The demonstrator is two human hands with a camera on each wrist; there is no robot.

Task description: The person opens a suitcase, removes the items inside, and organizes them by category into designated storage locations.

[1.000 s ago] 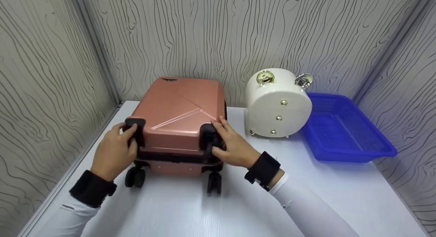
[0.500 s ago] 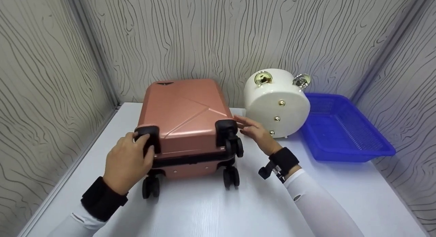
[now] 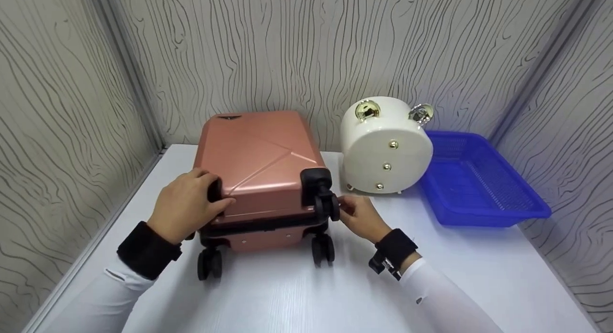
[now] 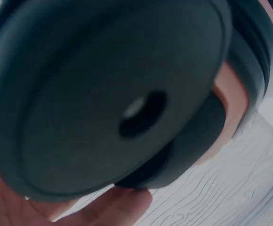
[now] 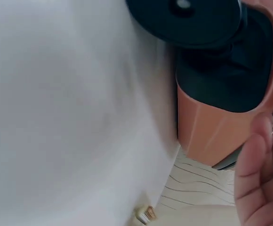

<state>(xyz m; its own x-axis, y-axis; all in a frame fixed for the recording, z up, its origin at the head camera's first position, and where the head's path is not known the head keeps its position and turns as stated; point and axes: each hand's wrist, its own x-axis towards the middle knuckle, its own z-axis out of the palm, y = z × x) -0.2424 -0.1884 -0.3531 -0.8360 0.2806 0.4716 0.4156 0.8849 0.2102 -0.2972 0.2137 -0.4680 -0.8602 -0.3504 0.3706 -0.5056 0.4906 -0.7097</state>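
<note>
A rose-pink hard-shell suitcase (image 3: 258, 155) lies flat on the white table (image 3: 287, 294), its black wheels facing me. My left hand (image 3: 191, 206) grips the upper left wheel corner with its fingers curled over it. The left wrist view is filled by that black wheel (image 4: 108, 94), with my fingers (image 4: 103, 207) under it. My right hand (image 3: 357, 215) sits just right of the upper right wheel (image 3: 328, 206), fingers loosely curled. In the right wrist view, the wheel (image 5: 188, 19) and pink shell (image 5: 212, 122) stand apart from a finger (image 5: 261, 174).
A white round case (image 3: 385, 153) with gold fittings stands right of the suitcase, against the back wall. A blue mesh basket (image 3: 483, 218) lies at the far right. Patterned walls enclose the table on three sides. Two lower wheels (image 3: 323, 249) rest on the table.
My right hand let go of the upper right wheel corner, swung out toward the white case, and has come back beside the wheel. The suitcase shifted slightly right, and my left hand moved further onto its corner.
</note>
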